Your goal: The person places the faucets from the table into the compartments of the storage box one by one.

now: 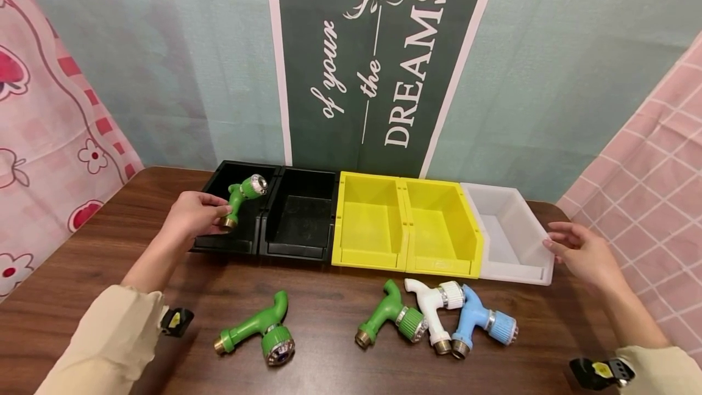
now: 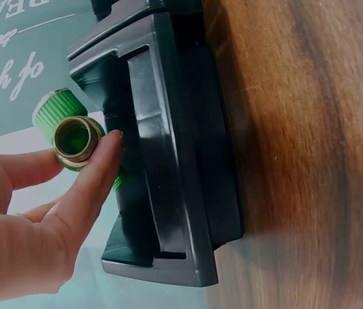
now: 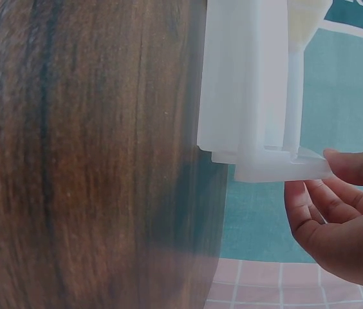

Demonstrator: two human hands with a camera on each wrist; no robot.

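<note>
My left hand [image 1: 196, 217] pinches a green tap [image 1: 238, 199] near its brass threaded end, with the ribbed knob up and away from me. It holds the tap over the leftmost black bin [image 1: 226, 245]; the left wrist view looks into the tap's brass opening [image 2: 76, 138]. At the far right, my right hand [image 1: 587, 255] grips the side wall of the white bin [image 1: 540, 230]. In the right wrist view the thumb [image 3: 355, 166] lies at the rim of that wall and the fingers are on its outer side.
Another black bin [image 1: 300, 252] and two yellow bins [image 1: 370, 256] [image 1: 444, 266] complete the row. In front on the wooden table [image 1: 323, 358] lie two green taps [image 1: 258, 325] [image 1: 390, 313], a white tap [image 1: 430, 303] and a blue tap [image 1: 474, 316]. Curtains [image 1: 192, 78] hang behind.
</note>
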